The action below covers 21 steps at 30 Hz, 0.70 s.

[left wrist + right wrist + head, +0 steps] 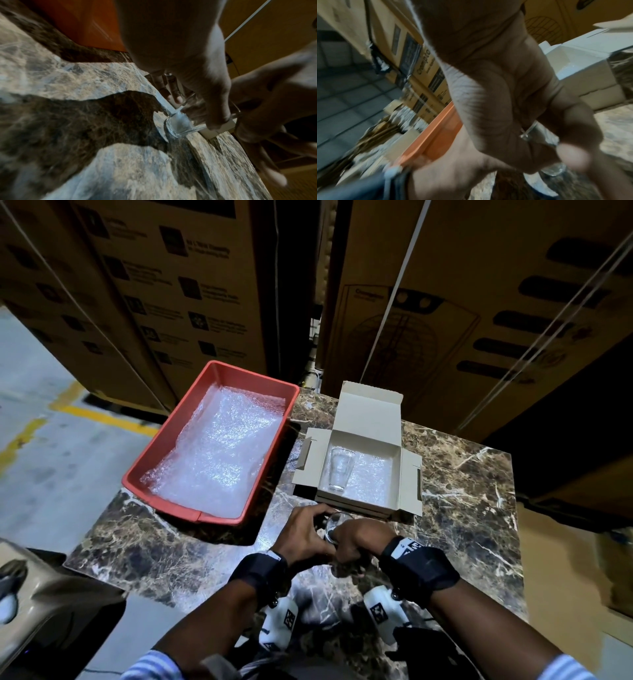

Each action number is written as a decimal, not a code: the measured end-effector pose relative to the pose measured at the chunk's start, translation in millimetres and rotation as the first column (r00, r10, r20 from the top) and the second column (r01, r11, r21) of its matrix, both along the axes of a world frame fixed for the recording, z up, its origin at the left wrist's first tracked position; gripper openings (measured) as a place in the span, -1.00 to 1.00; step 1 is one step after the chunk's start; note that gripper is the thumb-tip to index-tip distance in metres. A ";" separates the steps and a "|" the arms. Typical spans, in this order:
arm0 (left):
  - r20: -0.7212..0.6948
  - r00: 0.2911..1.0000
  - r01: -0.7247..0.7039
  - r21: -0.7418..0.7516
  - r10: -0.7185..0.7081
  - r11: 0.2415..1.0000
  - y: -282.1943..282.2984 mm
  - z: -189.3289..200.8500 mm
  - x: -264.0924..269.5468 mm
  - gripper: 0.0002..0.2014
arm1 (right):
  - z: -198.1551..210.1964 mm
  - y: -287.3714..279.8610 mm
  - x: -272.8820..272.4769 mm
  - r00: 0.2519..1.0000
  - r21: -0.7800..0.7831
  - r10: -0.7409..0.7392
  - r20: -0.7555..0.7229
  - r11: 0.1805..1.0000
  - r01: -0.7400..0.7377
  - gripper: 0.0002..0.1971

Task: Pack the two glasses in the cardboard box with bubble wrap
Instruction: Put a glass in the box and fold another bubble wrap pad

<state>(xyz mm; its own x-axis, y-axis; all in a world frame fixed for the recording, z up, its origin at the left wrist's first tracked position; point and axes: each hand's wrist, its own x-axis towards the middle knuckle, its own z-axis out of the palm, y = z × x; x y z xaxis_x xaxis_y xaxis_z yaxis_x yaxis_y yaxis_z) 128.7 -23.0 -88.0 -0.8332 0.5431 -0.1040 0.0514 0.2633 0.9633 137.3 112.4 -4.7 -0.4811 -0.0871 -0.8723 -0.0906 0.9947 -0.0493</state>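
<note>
Both hands are holding a second glass [335, 525] over the marble table [462, 508], just in front of the near edge of the box [366, 412]. The left hand [305, 537] is curling its fingers around the glass from the left, and the right hand [359, 542] is gripping it from the right, so most of the glass is hidden in the head view. In the left wrist view the glass [180, 124] is leaning, with its thick base down toward the table and its long axis tilted; where the mouth is pointing I cannot tell for sure. The first glass [340, 469] is lying on its side inside the box, on bubble wrap [371, 474], with the long axis running from far to near, the wide mouth at the far end and the base toward the person. The box is standing open, its lid raised at the back and side flaps spread. To the left, a red tray [150, 453] is holding more wrap [219, 453]. Big cartons [479, 302] are standing behind the table.
</note>
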 end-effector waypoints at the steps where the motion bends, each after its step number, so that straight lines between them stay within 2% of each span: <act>1: 0.006 1.000 0.000 -0.002 0.000 1.000 -0.5 -0.4 0.2 -0.49 | 3.6 1.8 0.0 1.000 -0.012 -0.003 0.008 1.000 0.003 -0.59; 4: 0.023 1.000 0.009 0.008 -0.009 1.000 -1.7 2.4 1.4 -0.51 | 15.3 10.8 2.6 0.997 -0.086 -0.072 0.034 0.993 0.075 -0.57; 6: 0.031 0.999 0.020 0.010 -0.020 1.000 -2.2 6.2 1.0 -0.53 | 17.6 16.0 5.2 0.988 -0.167 -0.153 0.006 0.974 0.152 -0.69; 9: 0.018 0.999 0.032 -0.018 -0.032 0.999 -2.9 6.9 -0.9 -0.50 | 11.3 17.3 8.8 0.975 -0.182 -0.221 0.031 0.958 0.223 -0.81; 13: 0.023 0.999 0.037 -0.051 -0.036 0.998 -2.6 5.9 -2.4 -0.47 | 1.9 6.7 12.3 0.982 -0.116 -0.186 -0.021 0.976 0.183 -0.78; 17: 0.024 0.999 0.025 -0.026 -0.024 0.999 -0.5 2.7 -1.8 -0.53 | -3.6 1.1 10.5 0.982 -0.089 -0.190 0.015 0.978 0.190 -0.77; 21: 0.012 1.000 0.002 -0.002 -0.002 1.000 0.5 0.6 -0.2 -0.59 | -6.9 -1.1 7.6 0.983 -0.125 -0.181 -0.014 0.976 0.178 -0.83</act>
